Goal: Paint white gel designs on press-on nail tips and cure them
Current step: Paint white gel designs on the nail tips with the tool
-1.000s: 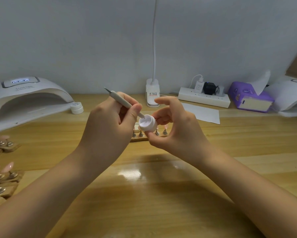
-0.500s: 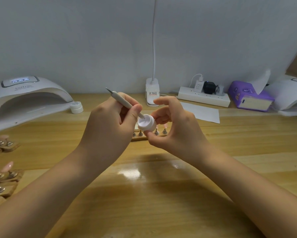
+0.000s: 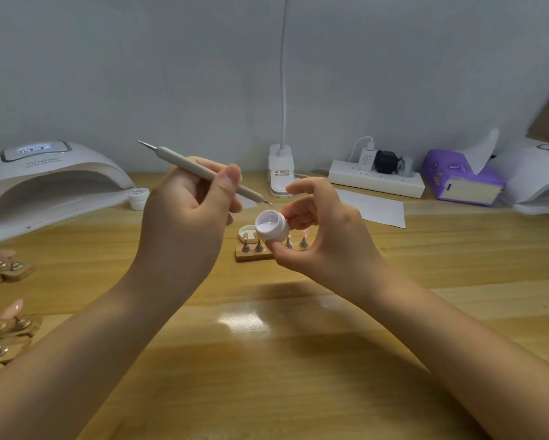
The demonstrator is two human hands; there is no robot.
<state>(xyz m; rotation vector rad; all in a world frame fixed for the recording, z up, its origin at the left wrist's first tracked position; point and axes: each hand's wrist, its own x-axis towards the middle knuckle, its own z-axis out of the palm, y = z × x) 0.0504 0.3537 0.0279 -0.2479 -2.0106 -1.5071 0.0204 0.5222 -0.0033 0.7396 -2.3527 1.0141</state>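
Observation:
My left hand (image 3: 187,217) grips a grey dotting pen (image 3: 203,173), whose fine tip hangs just above and left of a small open white gel pot (image 3: 271,228). My right hand (image 3: 324,236) pinches that pot between thumb and fingers, tilted toward me, with white gel showing inside. Behind the pot a wooden holder (image 3: 254,254) carries several pink nail tips on metal stands, partly hidden by my right hand. The pot's lid (image 3: 247,234) lies beside the holder.
A white curing lamp (image 3: 48,182) stands at the far left with another small jar (image 3: 139,198) next to it. More nail-tip holders (image 3: 3,315) lie at the left edge. A desk lamp base (image 3: 281,173), power strip (image 3: 376,181), paper sheet (image 3: 374,208) and purple tissue pack (image 3: 463,182) line the back.
My left hand has lifted the pen tip out of the gel pot and drawn it up and to the left. My right hand has lowered the pot slightly.

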